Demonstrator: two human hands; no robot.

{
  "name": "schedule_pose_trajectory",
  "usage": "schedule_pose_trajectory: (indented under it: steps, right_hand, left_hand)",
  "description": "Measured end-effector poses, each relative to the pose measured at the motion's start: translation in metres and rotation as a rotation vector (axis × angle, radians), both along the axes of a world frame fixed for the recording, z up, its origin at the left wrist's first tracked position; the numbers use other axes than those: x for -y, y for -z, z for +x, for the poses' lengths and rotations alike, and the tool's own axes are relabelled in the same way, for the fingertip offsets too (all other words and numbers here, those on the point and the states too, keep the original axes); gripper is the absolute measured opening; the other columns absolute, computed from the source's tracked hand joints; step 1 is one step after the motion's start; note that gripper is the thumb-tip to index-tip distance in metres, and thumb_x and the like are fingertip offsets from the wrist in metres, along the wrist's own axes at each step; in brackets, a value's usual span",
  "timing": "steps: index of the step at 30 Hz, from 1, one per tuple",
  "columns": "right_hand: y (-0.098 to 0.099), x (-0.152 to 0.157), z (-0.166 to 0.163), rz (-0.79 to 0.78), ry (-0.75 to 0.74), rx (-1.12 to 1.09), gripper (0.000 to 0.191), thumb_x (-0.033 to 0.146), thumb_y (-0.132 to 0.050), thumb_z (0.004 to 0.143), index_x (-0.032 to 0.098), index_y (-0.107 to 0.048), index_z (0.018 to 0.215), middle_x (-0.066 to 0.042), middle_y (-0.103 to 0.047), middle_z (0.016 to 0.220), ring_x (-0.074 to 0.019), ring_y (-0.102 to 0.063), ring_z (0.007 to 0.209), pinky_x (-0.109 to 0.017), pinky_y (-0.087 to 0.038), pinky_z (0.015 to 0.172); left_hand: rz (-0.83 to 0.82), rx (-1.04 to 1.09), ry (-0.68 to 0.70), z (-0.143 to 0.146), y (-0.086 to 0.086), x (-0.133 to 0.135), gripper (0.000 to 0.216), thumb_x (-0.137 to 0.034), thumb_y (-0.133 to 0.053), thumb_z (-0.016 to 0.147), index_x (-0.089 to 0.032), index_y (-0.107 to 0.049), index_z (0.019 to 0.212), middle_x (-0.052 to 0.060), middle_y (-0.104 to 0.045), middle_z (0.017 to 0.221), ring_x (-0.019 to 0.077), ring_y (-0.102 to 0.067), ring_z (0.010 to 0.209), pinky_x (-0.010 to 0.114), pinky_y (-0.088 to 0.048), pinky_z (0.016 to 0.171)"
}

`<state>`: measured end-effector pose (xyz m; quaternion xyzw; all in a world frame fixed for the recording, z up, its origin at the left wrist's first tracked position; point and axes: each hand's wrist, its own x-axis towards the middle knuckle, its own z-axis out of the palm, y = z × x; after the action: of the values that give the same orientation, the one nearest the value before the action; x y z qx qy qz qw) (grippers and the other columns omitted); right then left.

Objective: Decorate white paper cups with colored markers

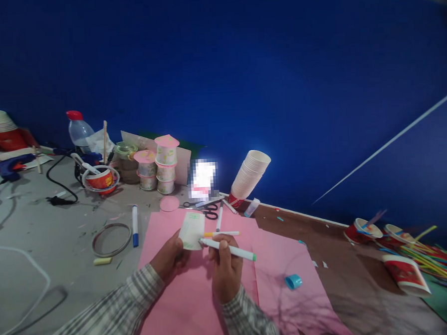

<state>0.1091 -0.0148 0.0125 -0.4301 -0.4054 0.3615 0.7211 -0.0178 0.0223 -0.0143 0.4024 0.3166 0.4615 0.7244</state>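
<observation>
My left hand is closed around a white paper cup that widens toward its lower end. Green line drawings mark the cup's side. In my right hand is a white marker with a green end, held like a pen, its tip at the cup's right edge; whether it touches, I cannot make out. Both hands are over pink paper sheets. An orange-and-white marker lies just beyond my right hand. Black-handled scissors rest near the sheet's far edge.
Pink-roofed cup towers stand at the back, left of a bright, blurred screen. A tall cup stack leans by the blue wall. Tape and a blue-capped marker lie left; a teal cap lies right.
</observation>
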Motion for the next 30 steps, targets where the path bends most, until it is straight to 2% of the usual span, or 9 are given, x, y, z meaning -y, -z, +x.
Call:
schedule_pose_trajectory:
  steps: [4, 10, 20, 30]
  right_hand:
    - [-0.0002, 0.002, 0.0008, 0.013, 0.017, 0.086, 0.025, 0.039, -0.048, 0.083, 0.019, -0.064, 0.079, 0.004, -0.055, 0.049, -0.0169, -0.053, 0.046, -0.027, -0.046, 0.046]
    - [-0.0047, 0.004, 0.0029, 0.044, 0.001, 0.206, 0.022, 0.034, -0.047, 0.084, 0.02, -0.064, 0.079, 0.004, -0.055, 0.051, -0.016, -0.053, 0.044, -0.026, -0.046, 0.045]
    - [-0.0025, 0.0035, 0.0041, 0.029, 0.038, 0.218, 0.02, 0.03, -0.046, 0.084, 0.021, -0.063, 0.081, 0.004, -0.055, 0.052, -0.018, -0.057, 0.049, -0.029, -0.049, 0.049]
    - [-0.005, 0.0038, 0.0017, 0.038, 0.066, 0.247, 0.019, 0.028, -0.045, 0.084, 0.02, -0.062, 0.082, 0.005, -0.054, 0.052, -0.017, -0.056, 0.047, -0.028, -0.048, 0.047]
  left_hand:
    - [0.012, 0.008, 0.012, -0.0009, 0.0, -0.0004, 0.062, -0.064, -0.051, 0.055, -0.015, -0.059, 0.091, -0.009, -0.037, 0.036, 0.0077, -0.02, 0.028, 0.023, -0.018, 0.025]
    - [0.003, 0.014, 0.02, -0.0011, 0.0006, -0.0007, 0.056, -0.062, -0.051, 0.058, -0.016, -0.059, 0.09, -0.009, -0.037, 0.037, 0.0077, -0.021, 0.027, 0.023, -0.019, 0.025]
    - [-0.047, 0.057, 0.042, -0.0019, 0.0009, -0.0003, 0.059, -0.061, -0.053, 0.056, -0.016, -0.059, 0.094, -0.009, -0.039, 0.038, 0.0072, -0.019, 0.03, 0.021, -0.02, 0.026]
    - [-0.038, 0.088, 0.01, 0.0001, -0.0057, 0.0008, 0.056, -0.061, -0.055, 0.054, -0.015, -0.06, 0.086, -0.01, -0.038, 0.037, 0.0064, -0.017, 0.03, 0.021, -0.02, 0.026]
